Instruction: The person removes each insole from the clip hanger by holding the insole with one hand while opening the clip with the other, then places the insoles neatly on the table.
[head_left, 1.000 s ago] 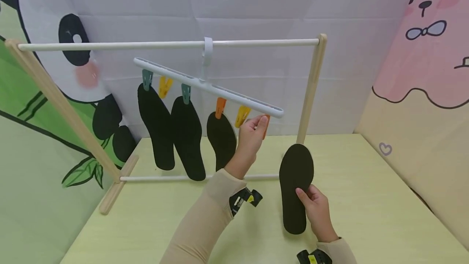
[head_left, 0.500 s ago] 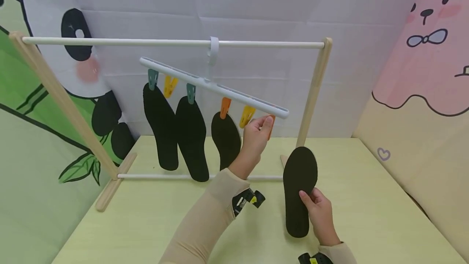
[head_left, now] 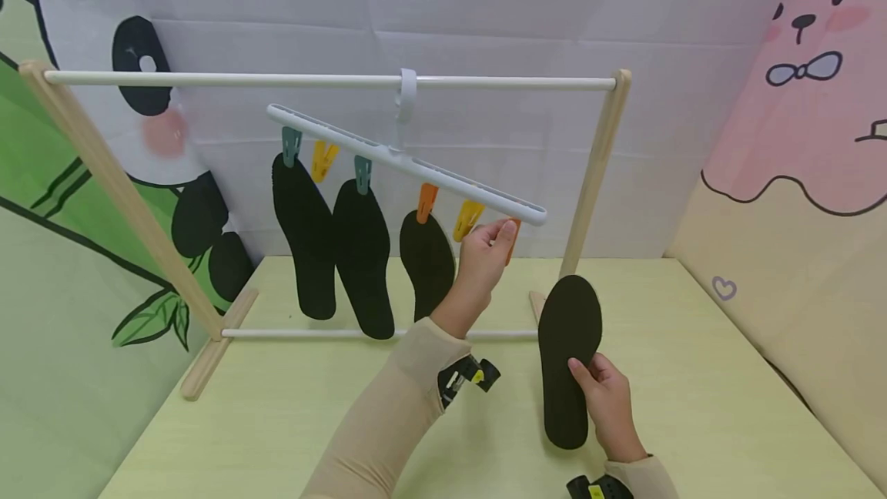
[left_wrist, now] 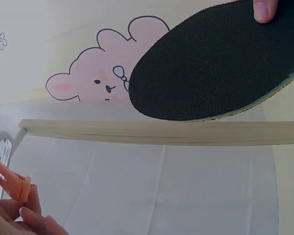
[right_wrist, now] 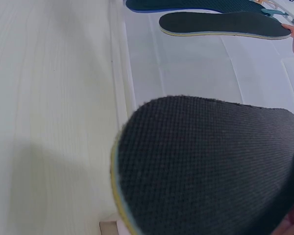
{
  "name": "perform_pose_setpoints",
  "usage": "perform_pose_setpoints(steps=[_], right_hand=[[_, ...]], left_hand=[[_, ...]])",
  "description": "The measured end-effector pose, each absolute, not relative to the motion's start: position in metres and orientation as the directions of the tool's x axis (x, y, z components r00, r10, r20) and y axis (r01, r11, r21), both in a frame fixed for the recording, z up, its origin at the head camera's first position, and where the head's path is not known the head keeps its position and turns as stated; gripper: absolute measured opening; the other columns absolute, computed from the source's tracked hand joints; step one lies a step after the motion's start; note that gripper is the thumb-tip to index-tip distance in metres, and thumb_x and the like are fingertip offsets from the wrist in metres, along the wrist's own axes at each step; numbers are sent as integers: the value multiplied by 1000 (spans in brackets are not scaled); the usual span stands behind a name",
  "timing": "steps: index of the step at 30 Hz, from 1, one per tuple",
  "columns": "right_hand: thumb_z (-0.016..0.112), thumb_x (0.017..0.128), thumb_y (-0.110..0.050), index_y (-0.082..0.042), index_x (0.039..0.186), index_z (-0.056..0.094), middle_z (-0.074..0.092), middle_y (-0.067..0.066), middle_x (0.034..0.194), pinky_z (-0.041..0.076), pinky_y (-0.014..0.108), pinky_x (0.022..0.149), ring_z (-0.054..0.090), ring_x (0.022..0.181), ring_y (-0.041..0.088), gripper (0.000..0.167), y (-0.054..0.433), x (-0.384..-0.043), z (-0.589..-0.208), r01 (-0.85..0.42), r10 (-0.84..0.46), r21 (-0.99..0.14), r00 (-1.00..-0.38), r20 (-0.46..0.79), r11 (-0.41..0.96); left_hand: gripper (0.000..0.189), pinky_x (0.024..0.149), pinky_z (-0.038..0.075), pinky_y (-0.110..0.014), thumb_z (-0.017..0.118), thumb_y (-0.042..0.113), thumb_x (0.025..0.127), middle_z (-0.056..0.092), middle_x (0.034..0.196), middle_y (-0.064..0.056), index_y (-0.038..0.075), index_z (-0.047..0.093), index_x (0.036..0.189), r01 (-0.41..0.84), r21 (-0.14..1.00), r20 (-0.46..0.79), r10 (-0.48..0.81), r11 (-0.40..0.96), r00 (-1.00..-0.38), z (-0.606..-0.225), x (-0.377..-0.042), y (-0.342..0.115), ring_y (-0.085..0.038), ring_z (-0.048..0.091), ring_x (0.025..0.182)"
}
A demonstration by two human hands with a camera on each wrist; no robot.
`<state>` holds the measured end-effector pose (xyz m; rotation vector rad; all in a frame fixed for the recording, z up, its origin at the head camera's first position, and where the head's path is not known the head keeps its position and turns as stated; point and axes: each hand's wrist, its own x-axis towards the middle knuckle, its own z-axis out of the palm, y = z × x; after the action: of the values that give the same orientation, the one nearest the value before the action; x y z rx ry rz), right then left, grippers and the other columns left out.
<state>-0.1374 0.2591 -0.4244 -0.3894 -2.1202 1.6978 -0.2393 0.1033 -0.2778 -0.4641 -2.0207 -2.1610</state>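
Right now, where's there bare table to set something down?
The table is bare right of the right hand, toward the right-hand backdrop, and between the left sleeve and the left wooden foot. It's crowded below the hanger, where three insoles hang beside the left hand.

Orange clip (left_wrist: 14, 186) in left hand (left_wrist: 12, 219)
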Motion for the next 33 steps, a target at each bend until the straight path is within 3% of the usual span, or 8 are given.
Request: perform_pose_setpoints(steps=[13,22,28,33], right_hand=[[61,94,-7,16,108,58,59,-6,76,44,19,68,52,72,2,27,266,-136,-422,5,470,-973,-876,107,230],[62,94,-7,16,107,58,58,-8,75,44,18,67,52,71,2,26,270,-133,-424,7,493,-973,-863,110,231],[61,94,-6,16,105,58,56,-6,72,43,19,65,50,69,3,25,270,-133,-422,11,494,-966,-860,123,259],[61,94,-5,16,106,58,58,-7,74,43,18,66,51,70,1,25,273,-133,-421,14,492,-960,-861,130,280]], left_hand=[[28,63,38,-20,55,9,98,58,87,-9,-12,63,115,292,952,301,104,-96,-948,-277,-241,105,-8,45,75],[27,64,38,-20,55,8,97,59,90,-12,-13,64,113,302,949,311,100,-96,-945,-278,-241,105,-8,45,75],[28,69,40,-21,55,8,97,61,99,-18,-11,63,115,302,949,310,102,-89,-945,-277,-240,105,-10,46,81],[28,72,41,-23,55,8,97,59,94,-15,-12,63,115,303,948,312,102,-94,-945,-277,-240,104,-11,46,82]])
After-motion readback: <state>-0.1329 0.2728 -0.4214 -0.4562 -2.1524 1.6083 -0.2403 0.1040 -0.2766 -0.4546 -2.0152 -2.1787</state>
